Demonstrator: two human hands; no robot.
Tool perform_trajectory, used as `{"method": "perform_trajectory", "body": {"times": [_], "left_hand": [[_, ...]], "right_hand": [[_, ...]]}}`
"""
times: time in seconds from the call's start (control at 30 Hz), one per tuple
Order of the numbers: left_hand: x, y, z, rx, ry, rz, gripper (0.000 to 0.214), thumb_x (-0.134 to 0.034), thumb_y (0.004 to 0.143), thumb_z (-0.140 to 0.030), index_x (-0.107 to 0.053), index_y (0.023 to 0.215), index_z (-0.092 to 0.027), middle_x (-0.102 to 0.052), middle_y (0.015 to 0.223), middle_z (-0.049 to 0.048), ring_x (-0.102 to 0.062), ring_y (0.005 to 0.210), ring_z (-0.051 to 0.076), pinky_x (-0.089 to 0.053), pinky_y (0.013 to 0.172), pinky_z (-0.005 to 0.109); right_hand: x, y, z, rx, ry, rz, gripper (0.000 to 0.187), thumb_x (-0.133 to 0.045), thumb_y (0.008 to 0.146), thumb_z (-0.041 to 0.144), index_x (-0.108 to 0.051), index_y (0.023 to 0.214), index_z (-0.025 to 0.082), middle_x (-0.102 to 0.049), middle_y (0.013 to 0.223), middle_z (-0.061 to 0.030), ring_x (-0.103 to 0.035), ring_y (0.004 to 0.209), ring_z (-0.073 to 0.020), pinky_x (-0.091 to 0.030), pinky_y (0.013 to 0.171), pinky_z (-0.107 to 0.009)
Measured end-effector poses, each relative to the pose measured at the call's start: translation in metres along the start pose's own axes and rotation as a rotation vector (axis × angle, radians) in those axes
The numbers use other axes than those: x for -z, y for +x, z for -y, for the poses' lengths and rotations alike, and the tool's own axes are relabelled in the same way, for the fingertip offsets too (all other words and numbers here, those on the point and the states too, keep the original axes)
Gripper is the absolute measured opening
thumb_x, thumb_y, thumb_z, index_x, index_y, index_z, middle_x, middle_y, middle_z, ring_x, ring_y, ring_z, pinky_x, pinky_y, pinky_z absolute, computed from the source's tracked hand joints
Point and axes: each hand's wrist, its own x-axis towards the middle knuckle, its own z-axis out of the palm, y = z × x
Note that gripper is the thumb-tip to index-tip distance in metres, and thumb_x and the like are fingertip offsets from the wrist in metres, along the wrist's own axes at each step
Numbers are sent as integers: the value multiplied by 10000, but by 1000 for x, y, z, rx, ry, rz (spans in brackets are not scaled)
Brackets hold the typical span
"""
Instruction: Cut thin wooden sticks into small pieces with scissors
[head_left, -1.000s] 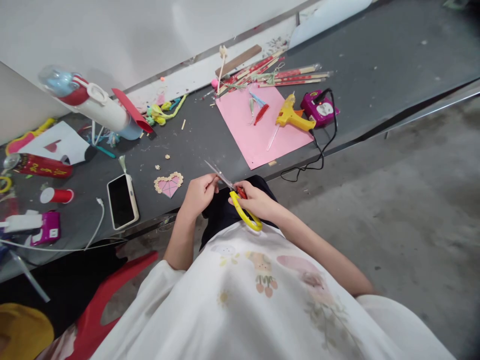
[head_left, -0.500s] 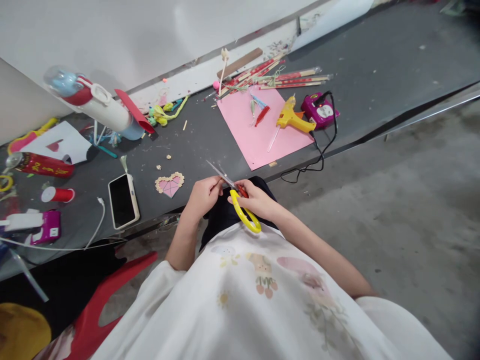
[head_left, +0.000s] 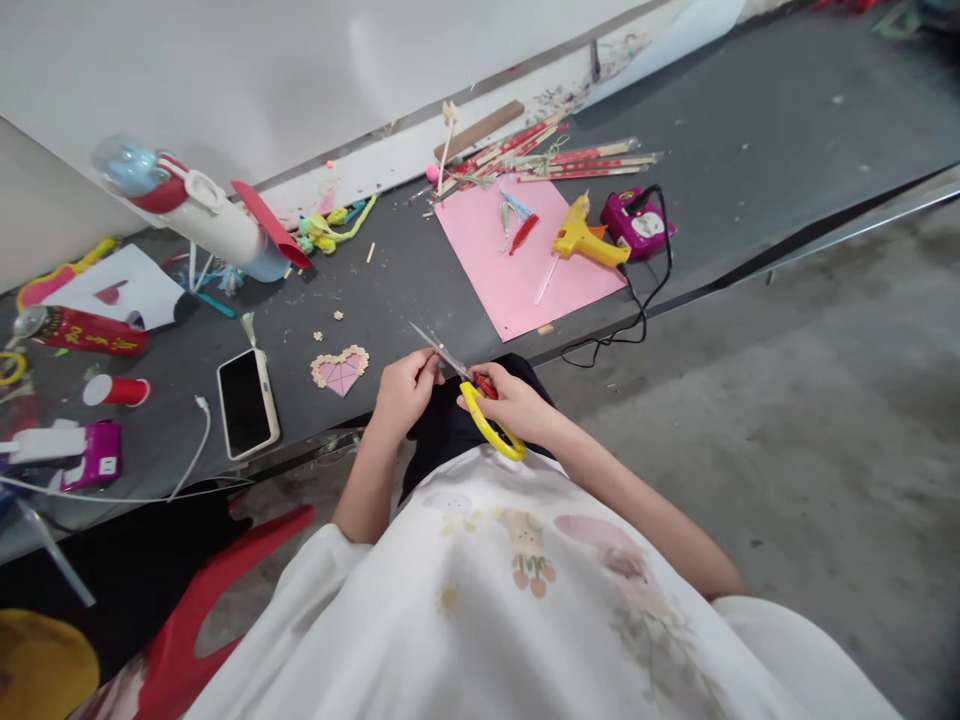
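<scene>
Over my lap, just off the table's front edge, my right hand is closed on a pair of scissors with yellow handles. Their blades point up and left. Something small and red shows at the right fingers; its kind is unclear. My left hand is closed in a pinch beside the blades, and whatever it holds is too small to make out. On the table to the left lies a pink paper heart edged partly with small pale pieces.
A yellow glue gun and small tassels lie on pink paper. A purple power socket sits beside it. Leftward are a phone, red thread spool, can and tilted bottle. Bundled sticks lie behind.
My left hand has shifted slightly left, away from my right hand. The scissors have turned a little, with the handles moving slightly right. The table items look unchanged.
</scene>
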Motion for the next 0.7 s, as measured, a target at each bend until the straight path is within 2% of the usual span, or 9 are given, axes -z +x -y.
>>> {"method": "perform_trajectory", "body": {"times": [0.1, 0.2, 0.43, 0.7], "left_hand": [[-4, -2, 2, 43, -2, -66, 283, -463, 907, -397, -642, 942, -180, -692, 745, 13, -633, 706, 143, -440, 691, 246], [-3, -2, 4, 8, 71, -82, 290, -452, 912, -386, -649, 851, -182, -691, 740, 24, -625, 714, 148, -432, 698, 253], [3, -1, 5, -81, 134, -1, 287, -436, 914, -313, -608, 718, -192, -664, 703, 22, -587, 675, 141, -410, 667, 254], [6, -1, 0, -108, 82, 66, 314, -435, 925, -322, -612, 705, -183, -656, 672, 16, -576, 641, 131, -405, 651, 246]], "right_hand": [[-1, 2, -1, -1, 50, -5, 585, -680, 755, 415, -478, 1242, 161, -626, 921, -25, -581, 763, -135, -473, 729, -276], [-1, 0, 3, -15, 81, 13, 594, -711, 737, 360, -478, 1235, 136, -628, 941, -39, -587, 794, -135, -483, 752, -278], [1, -5, 6, -61, 201, 77, 588, -730, 732, 257, -458, 1241, 142, -642, 926, -39, -609, 801, -138, -512, 728, -269], [0, -2, 1, -16, 217, 77, 602, -770, 694, 251, -472, 1205, 142, -618, 903, -28, -593, 804, -129, -517, 762, -275]]}}
